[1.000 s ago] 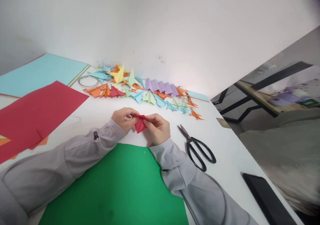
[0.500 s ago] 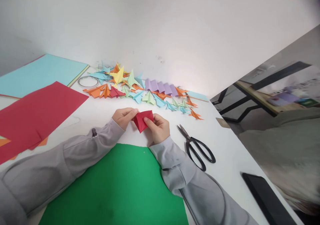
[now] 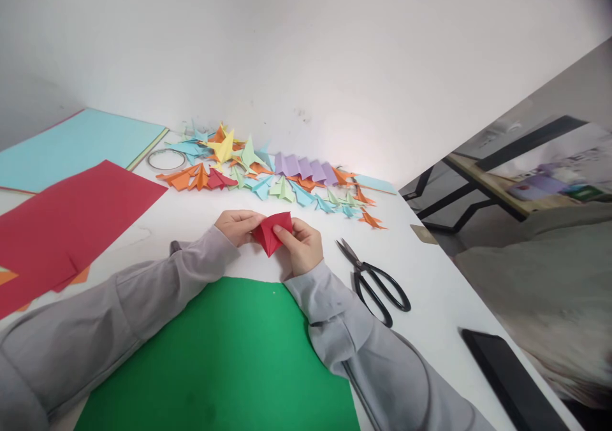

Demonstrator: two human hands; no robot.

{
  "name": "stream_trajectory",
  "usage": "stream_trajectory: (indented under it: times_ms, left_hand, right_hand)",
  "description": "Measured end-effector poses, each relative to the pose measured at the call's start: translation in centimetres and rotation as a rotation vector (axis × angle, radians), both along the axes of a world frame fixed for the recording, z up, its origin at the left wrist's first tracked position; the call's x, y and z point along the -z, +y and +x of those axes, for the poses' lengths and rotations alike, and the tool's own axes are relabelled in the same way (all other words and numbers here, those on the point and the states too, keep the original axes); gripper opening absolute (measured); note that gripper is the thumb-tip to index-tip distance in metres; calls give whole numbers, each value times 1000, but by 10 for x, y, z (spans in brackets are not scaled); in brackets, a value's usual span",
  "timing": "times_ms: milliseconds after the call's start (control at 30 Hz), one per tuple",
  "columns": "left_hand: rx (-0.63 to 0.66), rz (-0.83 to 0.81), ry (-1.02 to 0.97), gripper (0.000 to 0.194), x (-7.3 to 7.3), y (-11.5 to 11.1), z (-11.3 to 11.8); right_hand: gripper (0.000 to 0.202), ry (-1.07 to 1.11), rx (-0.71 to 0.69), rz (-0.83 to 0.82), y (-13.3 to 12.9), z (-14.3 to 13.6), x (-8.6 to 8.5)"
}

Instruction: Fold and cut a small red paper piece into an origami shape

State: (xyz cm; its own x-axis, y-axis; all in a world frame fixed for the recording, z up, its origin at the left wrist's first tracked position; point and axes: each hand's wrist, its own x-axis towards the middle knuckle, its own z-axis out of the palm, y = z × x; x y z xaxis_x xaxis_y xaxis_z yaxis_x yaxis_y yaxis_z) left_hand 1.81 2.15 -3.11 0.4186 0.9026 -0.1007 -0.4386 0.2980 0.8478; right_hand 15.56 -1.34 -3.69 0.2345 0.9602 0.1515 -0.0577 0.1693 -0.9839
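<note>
A small folded red paper (image 3: 271,234) is held up between both hands, just beyond the far edge of a green sheet (image 3: 224,348). My left hand (image 3: 239,227) pinches its left corner between thumb and fingers. On the right side, my right hand (image 3: 303,245) grips the paper, thumb lying on its front face and fingers behind. Creases run down the paper to a point at the bottom. The fingers behind the paper are partly hidden.
Folded paper shapes (image 3: 282,189) in several colours line the wall. Black-handled scissors (image 3: 377,284) and a black phone-like object (image 3: 514,380) lie right. Large red (image 3: 86,220) and light blue sheets (image 3: 81,147) and a tape ring (image 3: 166,159) lie left.
My left wrist has turned slightly and its fingers have shifted a little along the red paper's left corner. The view has moved slightly. Both hands keep their hold.
</note>
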Motion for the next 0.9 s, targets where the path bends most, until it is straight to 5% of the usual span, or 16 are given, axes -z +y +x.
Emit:
stream_trajectory:
  times_ms: [300, 667, 900]
  left_hand:
    - [78, -45, -12, 25, -2, 1, 1]
    - [-162, 575, 400, 11, 0, -2, -1]
    - [-260, 675, 446, 6, -1, -2, 0]
  right_hand:
    - [16, -13, -65, 2, 1, 0, 3]
    - [23, -109, -154, -40, -1, -1, 3]
    - [24, -251, -204, -27, -2, 0, 3]
